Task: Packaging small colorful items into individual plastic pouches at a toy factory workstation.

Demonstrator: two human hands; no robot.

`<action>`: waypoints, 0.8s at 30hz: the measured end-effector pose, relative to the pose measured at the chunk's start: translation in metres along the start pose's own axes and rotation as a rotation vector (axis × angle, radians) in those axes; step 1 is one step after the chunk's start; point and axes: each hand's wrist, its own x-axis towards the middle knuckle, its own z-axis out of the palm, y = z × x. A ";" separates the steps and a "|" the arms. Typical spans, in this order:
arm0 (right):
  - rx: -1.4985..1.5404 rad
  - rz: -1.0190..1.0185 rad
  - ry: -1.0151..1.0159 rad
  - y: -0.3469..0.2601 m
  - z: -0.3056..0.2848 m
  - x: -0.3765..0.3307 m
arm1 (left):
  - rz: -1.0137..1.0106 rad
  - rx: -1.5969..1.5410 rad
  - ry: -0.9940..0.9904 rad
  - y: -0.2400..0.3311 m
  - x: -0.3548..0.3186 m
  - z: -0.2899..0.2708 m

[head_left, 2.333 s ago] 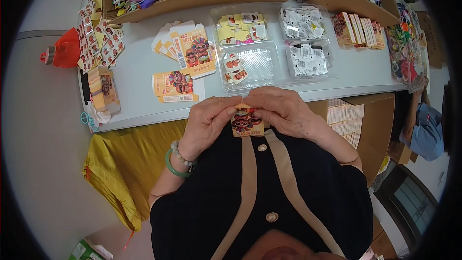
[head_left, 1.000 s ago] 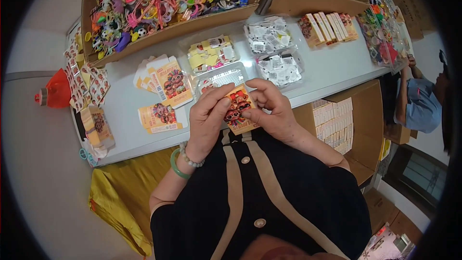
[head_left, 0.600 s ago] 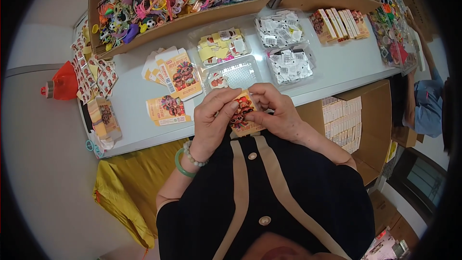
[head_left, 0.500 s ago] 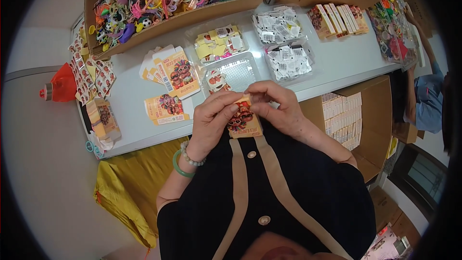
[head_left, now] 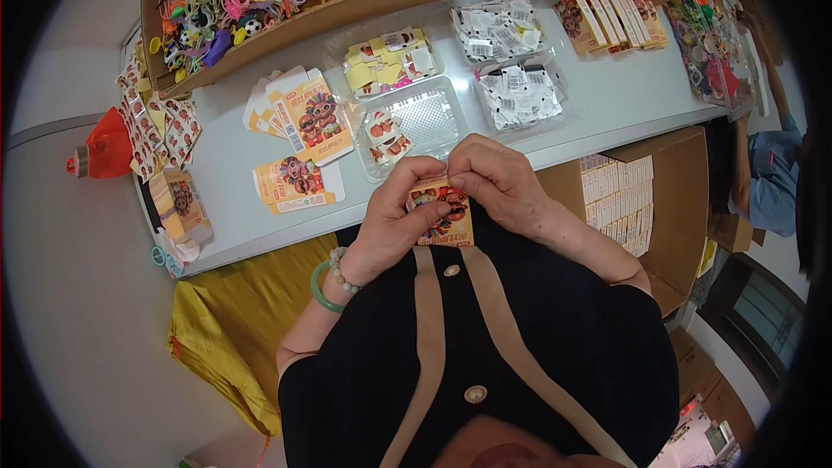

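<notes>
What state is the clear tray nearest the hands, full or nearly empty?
Nearly empty: the clear tray holds only a few printed cards at its left end; the rest shows bare ribbed bottom.

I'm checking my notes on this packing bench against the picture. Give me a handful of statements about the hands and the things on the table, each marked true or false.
1. Both hands hold one small printed carton close to the chest. True: the left hand and the right hand grip it together.
2. The clear tray just beyond the hands is piled full. False: it holds only a few small packets.
3. The big cardboard box at the far left holds colourful toys. True.
4. The flat printed cartons lie right of the clear tray. False: they lie left of it.
5. A green bangle is on the right wrist. False: it is on the left.
</notes>
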 end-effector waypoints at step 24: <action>-0.459 -0.275 -0.048 -0.005 -0.006 0.000 | -0.061 -0.018 0.022 -0.005 -0.002 -0.004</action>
